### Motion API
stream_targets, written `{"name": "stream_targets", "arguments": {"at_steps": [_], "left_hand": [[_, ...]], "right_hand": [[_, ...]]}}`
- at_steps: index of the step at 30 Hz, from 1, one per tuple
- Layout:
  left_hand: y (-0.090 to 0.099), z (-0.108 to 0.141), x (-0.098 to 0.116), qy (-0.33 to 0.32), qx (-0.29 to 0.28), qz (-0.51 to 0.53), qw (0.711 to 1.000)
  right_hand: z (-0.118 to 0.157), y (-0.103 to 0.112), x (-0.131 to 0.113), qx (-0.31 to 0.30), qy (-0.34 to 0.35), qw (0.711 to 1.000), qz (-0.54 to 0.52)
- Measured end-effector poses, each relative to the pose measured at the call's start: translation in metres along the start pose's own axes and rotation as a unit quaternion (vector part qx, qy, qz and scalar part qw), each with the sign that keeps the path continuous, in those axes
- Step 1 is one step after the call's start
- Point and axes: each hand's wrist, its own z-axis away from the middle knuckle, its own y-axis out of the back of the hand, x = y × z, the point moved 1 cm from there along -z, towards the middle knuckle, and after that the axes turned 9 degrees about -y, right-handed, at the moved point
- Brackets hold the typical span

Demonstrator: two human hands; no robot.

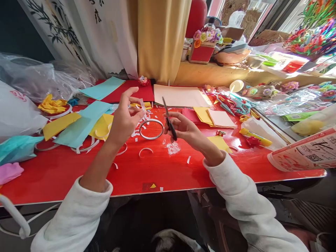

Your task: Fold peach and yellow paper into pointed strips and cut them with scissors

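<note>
My left hand (126, 117) is raised over the red table with its fingers bent, and a thin pale strip (142, 104) shows at the thumb and fingertips. In my right hand (183, 126) is a pair of black-handled scissors (170, 125), its dark blades pointing up and away from me. A thin white ring (151, 129) is between my hands, low over or on the table; I cannot tell whether it touches. Small white paper scraps (135, 133) are scattered beside it. A curved white strip (146, 151) lies nearer to me.
Blue paper (83, 124) and yellow paper lie on the red table (126, 182) at left, near plastic bags (19, 112). Cream sheets (181, 95) lie at the back. Coloured squares (222, 118), a glue tube (256, 137) and a paper cup (304, 150) are at right.
</note>
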Motion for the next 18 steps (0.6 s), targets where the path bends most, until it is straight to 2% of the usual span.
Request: {"name": "stream_targets", "arguments": {"at_steps": [5, 9, 12, 18], "left_hand": [[-0.002, 0.0, 0.007, 0.038, -0.024, 0.08, 0.996], [-0.003, 0.001, 0.013, 0.042, -0.042, 0.102, 0.993], [-0.003, 0.001, 0.016, 0.041, -0.052, 0.103, 0.992], [-0.005, 0.004, 0.02, 0.053, -0.079, 0.056, 0.994]], "right_hand": [[0.002, 0.015, -0.007, 0.065, 0.017, 0.982, 0.178], [0.006, 0.018, -0.013, 0.065, -0.048, 0.956, 0.283], [0.007, 0.016, -0.015, 0.069, -0.074, 0.946, 0.308], [0.008, 0.013, -0.015, 0.095, -0.089, 0.952, 0.276]]}}
